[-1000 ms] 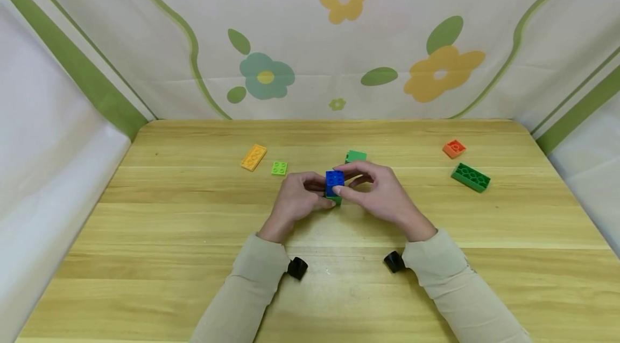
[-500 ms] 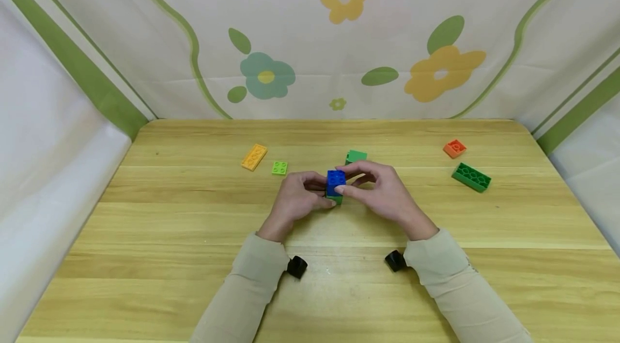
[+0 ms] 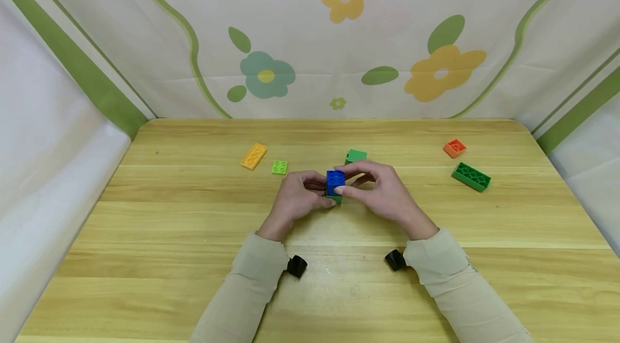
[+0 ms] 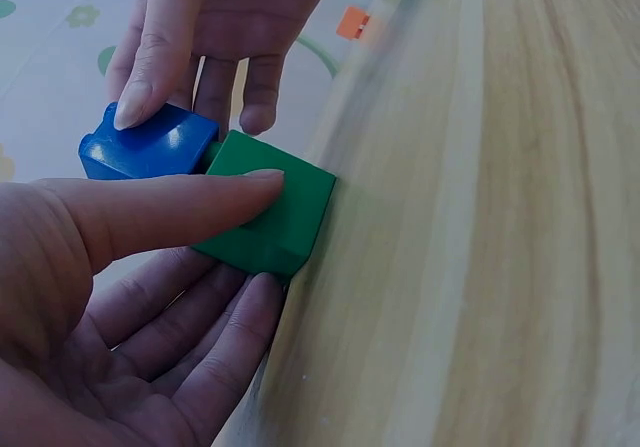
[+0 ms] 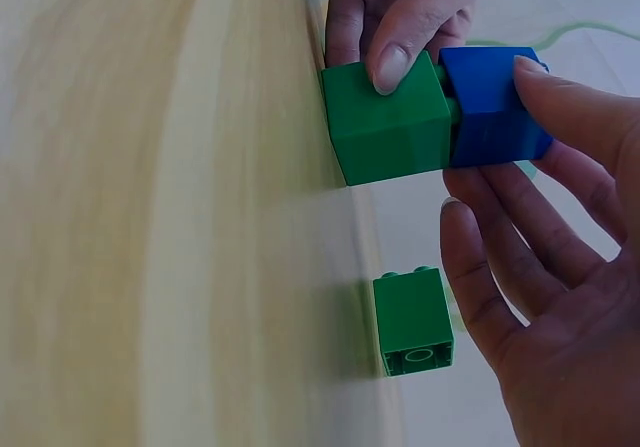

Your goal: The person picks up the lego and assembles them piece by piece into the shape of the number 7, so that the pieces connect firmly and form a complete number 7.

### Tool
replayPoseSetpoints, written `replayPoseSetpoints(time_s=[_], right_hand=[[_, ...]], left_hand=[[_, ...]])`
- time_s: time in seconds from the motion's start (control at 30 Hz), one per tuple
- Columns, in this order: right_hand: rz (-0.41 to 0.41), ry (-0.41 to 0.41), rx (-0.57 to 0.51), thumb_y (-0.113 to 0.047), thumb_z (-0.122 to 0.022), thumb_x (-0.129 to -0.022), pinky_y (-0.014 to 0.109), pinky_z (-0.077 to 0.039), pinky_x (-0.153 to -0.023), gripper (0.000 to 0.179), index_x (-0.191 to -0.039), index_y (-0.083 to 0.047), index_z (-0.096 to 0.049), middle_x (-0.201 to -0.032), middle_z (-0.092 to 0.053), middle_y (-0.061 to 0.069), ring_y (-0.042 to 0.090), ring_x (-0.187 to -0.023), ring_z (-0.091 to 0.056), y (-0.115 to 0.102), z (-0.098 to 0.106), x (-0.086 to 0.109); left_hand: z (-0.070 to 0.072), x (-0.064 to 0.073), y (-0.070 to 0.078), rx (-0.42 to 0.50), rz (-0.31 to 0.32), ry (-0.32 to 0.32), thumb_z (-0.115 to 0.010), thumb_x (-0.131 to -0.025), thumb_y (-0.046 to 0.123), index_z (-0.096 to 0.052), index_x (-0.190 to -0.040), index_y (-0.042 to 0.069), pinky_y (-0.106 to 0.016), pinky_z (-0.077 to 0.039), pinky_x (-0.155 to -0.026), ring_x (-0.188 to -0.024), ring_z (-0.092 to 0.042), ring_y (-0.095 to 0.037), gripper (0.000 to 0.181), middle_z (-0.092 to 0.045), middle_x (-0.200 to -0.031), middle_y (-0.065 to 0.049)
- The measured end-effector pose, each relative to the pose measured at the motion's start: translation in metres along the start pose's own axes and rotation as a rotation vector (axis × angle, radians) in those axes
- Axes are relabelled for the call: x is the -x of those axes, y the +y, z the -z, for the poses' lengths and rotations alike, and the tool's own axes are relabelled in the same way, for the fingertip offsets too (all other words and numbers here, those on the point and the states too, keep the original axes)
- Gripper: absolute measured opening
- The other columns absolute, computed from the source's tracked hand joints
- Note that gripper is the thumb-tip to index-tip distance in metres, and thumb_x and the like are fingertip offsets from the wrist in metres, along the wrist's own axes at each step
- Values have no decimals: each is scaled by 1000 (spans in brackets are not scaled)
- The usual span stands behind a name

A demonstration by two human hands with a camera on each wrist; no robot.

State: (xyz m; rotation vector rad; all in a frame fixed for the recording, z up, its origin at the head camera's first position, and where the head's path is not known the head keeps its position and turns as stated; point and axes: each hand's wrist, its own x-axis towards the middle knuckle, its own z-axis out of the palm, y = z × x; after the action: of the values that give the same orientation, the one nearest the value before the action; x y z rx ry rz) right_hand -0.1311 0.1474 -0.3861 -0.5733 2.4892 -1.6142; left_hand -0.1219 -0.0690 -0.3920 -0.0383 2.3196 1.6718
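Mid-table in the head view, my right hand (image 3: 382,192) pinches a blue building brick (image 3: 336,181) between thumb and fingers, studs facing up. Directly beneath it is a green brick (image 4: 270,207), gripped by my left hand (image 3: 300,200) with the thumb on its near face. In the right wrist view, the blue brick (image 5: 490,117) is lined up over the green one, and green studs show in a narrow gap between the two. The green brick's base is at the tabletop. A second tall green brick (image 5: 415,317) stands just behind my right hand.
On the wooden table (image 3: 194,278), an orange-yellow flat brick (image 3: 254,156) and a lime square brick (image 3: 279,167) lie back left. An orange brick (image 3: 454,148) and a long dark green brick (image 3: 471,176) lie back right, hollow sides up. A flowered curtain (image 3: 310,36) hangs behind.
Over the first half second, the blue brick shifts slightly right and straightens over the green brick in my right fingers. Since then, both hands stay almost still.
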Motion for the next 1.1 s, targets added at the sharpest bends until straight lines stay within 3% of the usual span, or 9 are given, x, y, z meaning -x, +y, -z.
replayPoseSetpoints(time_s=[0.53, 1.1], right_hand=[[89, -24, 35, -11, -87, -92, 40, -63, -94, 36, -127, -17, -79, -125, -76, 4, 23, -109, -74, 0, 1, 1], [156, -18, 124, -9, -87, -92, 35, -65, -90, 38, -129, -14, -78, -122, -77, 5, 22, -105, -76, -2, 0, 1]], left_hand=[[0, -1, 0, -23, -7, 8, -94, -79, 1, -81, -112, 6, -42, -62, -101, -108, -78, -25, 36, -81, -115, -10], [-2, 0, 1, -5, -3, 20, -93, -78, -1, -82, -112, 6, -41, -63, -99, -107, -79, -25, 36, -81, -115, -11]])
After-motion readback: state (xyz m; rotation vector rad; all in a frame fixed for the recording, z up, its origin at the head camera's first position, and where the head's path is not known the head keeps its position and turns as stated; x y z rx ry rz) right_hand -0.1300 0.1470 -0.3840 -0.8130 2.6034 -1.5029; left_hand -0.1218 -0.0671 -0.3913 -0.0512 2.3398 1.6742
